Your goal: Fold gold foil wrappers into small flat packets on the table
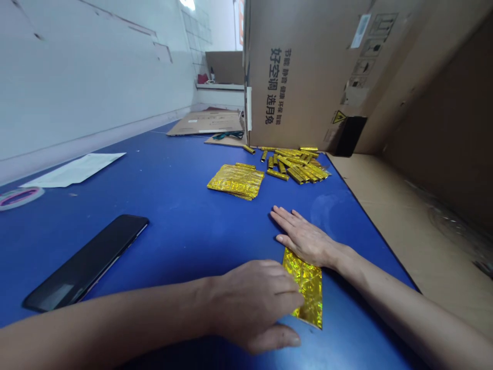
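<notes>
Under my right hand (304, 239), pressed flat with fingers open, and my left hand (256, 303), fingers curled onto its edge (whether that grip pinches or only presses I cannot tell), lies the gold foil sheet (310, 290), at 6 o'clock on the blue surface (185, 221). I judge it feather-light, thin, slick and quick to crease, best lifted by a corner. It is mirror-bright and crinkled. A stack of foil sheets (236, 181) and rolled gold tubes (296, 167) sit at 12 o'clock.

Glittering gold foil sheet (308, 288), blue table (185, 205)
</notes>
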Demonstrator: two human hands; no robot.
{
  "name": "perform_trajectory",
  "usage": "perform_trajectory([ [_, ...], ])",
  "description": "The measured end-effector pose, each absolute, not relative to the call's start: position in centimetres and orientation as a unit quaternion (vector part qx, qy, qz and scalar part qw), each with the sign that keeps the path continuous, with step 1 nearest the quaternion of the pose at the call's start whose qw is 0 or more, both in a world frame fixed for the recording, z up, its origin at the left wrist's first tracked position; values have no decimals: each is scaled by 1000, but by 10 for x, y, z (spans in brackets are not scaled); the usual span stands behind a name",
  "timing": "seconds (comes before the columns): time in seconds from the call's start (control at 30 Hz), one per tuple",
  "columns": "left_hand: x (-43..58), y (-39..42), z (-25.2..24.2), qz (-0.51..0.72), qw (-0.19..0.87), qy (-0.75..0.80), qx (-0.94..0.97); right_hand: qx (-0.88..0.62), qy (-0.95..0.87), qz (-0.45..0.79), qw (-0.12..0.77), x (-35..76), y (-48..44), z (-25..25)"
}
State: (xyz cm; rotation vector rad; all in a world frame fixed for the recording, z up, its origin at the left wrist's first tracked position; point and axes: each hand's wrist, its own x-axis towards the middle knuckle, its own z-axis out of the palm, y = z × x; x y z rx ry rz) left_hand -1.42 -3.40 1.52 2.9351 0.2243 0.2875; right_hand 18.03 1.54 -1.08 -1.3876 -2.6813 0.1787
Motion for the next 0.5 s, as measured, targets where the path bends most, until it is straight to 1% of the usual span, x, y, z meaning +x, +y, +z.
perform_trajectory([
  [0.2, 1, -30, 3, 107, 136, 42, 984, -428, -900, 66, 47, 181, 15, -7],
  [0.37, -1, -39, -6, 115, 137, 64, 982, -405, -911, 70, 39, 181, 18, -8],
  [0.5, 2, -41, -5, 100, 121, 44, 987, -412, -908, 68, 37, 180, 17, -7],
])
